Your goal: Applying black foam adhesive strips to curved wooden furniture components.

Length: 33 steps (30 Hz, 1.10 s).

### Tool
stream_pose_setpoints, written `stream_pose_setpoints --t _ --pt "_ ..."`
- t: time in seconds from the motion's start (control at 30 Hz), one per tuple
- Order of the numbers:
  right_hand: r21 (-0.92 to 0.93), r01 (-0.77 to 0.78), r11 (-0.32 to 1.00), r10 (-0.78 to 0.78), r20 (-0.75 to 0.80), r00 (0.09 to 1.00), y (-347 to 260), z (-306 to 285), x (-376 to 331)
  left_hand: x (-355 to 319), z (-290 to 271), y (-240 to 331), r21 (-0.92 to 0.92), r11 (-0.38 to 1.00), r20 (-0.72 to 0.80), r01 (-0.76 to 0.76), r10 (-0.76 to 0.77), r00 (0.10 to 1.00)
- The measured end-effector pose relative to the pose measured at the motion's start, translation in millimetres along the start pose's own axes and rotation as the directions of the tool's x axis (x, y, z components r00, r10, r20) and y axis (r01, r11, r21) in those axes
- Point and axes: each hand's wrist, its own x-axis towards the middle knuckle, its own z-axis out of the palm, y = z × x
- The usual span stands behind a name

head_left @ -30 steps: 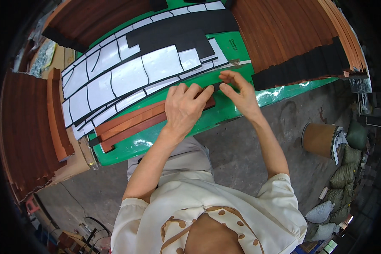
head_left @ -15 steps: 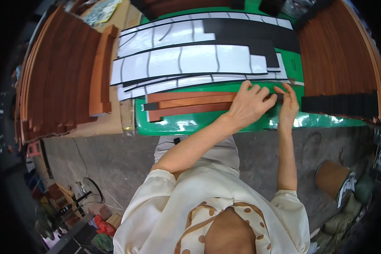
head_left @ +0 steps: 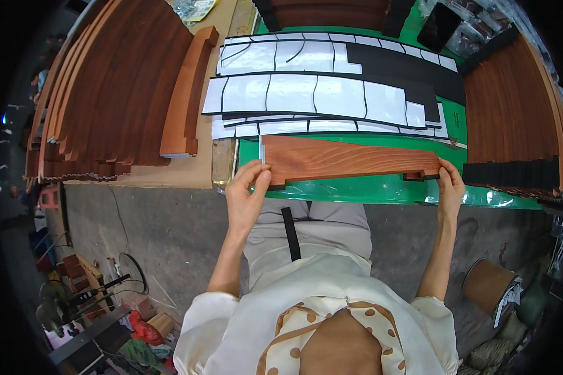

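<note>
A reddish-brown wood-grain strip [head_left: 350,158] lies level along the near edge of the green tabletop [head_left: 356,193]. My left hand [head_left: 246,195] grips its left end, thumb and fingers closed at the corner. At the other end, my right hand [head_left: 448,190] pinches the right tip. Small black pieces show under both ends of the strip, and its broad grained side faces up. Just beyond it lie several white-backed strips with black edges [head_left: 319,95], overlapping one another. A short black strip [head_left: 290,234] rests on my lap.
Tall stacks of brown wood-grain strips stand at left [head_left: 122,81] and right [head_left: 513,115]. One lone orange-brown piece [head_left: 191,94] leans by the left stack. A dark phone-like slab [head_left: 439,27] and clear plastic bags lie far right. A brown drum [head_left: 489,284] stands on the floor.
My left hand has gone from the strip's right end to its left end. The strip has turned from its channelled side to its broad grained side. The view has shifted a little.
</note>
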Motion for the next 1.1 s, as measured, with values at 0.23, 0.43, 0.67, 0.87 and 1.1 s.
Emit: stream_pose_setpoints --t 0.23,0.43,0.67,0.87,1.1 --pt "-0.088 0.071 0.994 -0.071 0.001 0.997 1.5 24.0 -16.1 15.6 -1.6 -16.2 -0.085 0.996 -0.060 0.015 -0.020 0.998" --pt "-0.332 0.016 0.943 0.022 0.112 0.994 -7.3 31.2 -7.5 18.9 6.1 -11.6 0.013 0.986 -0.070 0.164 -0.163 0.984" --pt "-0.278 -0.054 0.959 0.071 0.051 0.996 2.5 21.5 -23.8 -4.4 -3.2 -20.9 0.074 0.980 -0.024 0.186 -0.185 0.983" --pt "-0.273 0.023 0.962 -0.006 0.061 0.998 -1.9 41.5 -13.8 16.6 -2.0 -19.6 0.055 0.980 -0.055 0.192 -0.190 0.980" --pt "-0.602 0.281 0.747 -0.261 0.123 0.958 14.1 45.6 -13.1 6.1 11.5 -28.5 0.258 0.965 -0.045 -0.054 0.068 0.997"
